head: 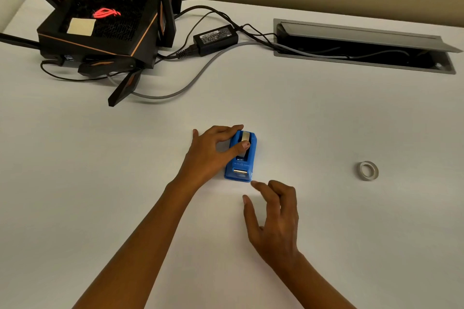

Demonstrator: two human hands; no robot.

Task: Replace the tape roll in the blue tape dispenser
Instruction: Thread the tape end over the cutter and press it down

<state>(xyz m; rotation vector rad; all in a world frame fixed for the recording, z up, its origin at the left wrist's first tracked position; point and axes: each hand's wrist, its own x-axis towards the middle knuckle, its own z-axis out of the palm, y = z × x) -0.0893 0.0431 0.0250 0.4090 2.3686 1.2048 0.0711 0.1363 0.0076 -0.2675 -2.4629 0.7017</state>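
Your left hand (213, 150) grips the blue tape dispenser (240, 158) in the middle of the counter (100, 183), long side pointing away from you. Your right hand (273, 218), fingers open and empty, sits just below it, nearer the spare tape roll (368, 170) far right

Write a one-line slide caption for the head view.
Left hand grips the blue tape dispenser on the white table; open right hand hovers nearby, tape roll lying to the right.
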